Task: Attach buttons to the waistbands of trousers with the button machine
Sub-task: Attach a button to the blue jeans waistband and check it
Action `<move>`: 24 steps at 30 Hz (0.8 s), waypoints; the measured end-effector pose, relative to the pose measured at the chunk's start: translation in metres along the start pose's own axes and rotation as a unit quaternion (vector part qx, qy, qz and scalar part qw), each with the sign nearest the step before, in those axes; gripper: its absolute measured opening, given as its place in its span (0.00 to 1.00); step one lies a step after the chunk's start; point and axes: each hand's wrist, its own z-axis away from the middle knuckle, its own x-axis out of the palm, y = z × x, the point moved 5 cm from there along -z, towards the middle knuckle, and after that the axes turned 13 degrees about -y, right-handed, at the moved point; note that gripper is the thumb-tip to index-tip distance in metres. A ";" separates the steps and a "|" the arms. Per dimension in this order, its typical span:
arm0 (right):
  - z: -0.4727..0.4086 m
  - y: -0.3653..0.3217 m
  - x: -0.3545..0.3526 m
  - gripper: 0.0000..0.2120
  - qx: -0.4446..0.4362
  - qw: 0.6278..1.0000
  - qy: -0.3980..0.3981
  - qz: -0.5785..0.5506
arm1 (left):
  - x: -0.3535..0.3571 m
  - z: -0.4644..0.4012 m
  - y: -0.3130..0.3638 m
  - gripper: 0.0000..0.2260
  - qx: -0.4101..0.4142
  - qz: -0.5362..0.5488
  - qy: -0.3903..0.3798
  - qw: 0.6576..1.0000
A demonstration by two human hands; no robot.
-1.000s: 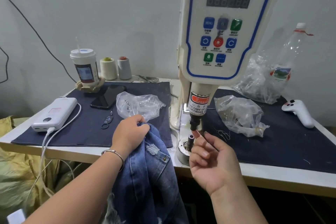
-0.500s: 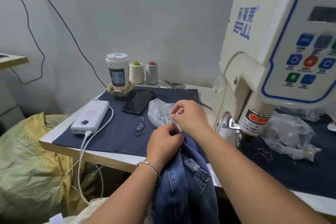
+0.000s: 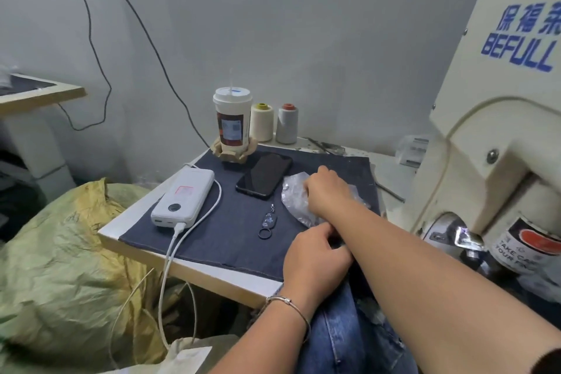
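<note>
Now the trousers [image 3: 343,331] are showing as faded blue denim w/ distressed patches, hanging off the counter [image 3: 194,273] edge at the near right, waistband end bunched up at the counter's rim. Left hand [image 3: 315,255] is curling its grip around that bunched top, fingers closed on the denim, a thin bracelet [image 3: 288,304] sitting on the wrist. Right hand [image 3: 326,188] is reaching across, above the left one, fingers bent down into the clear plastic bag [image 3: 296,194] lying on the dark cloth [image 3: 230,228]; whether it's pinching anything inside I can't tell. Trousers are thus lying under the right forearm, just below & behind the bag. Button machine [image 3: 498,136] is standing at the right, well clear of both hands. Vs. half a sec ago: right hand is now further into the bag, left hand's hold is unchanged, view is swung more to the left.
</note>
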 end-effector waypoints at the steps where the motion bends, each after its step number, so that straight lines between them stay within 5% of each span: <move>1: -0.001 0.000 0.000 0.17 0.001 1.000 0.000 -0.005 | -0.001 0.000 0.000 0.07 -0.002 -0.003 0.001 1.000; 24: 0.011 0.010 -0.007 0.11 -0.008 0.987 0.078 -0.140 | 0.002 -0.002 -0.003 0.08 -0.017 -0.022 -0.007 1.000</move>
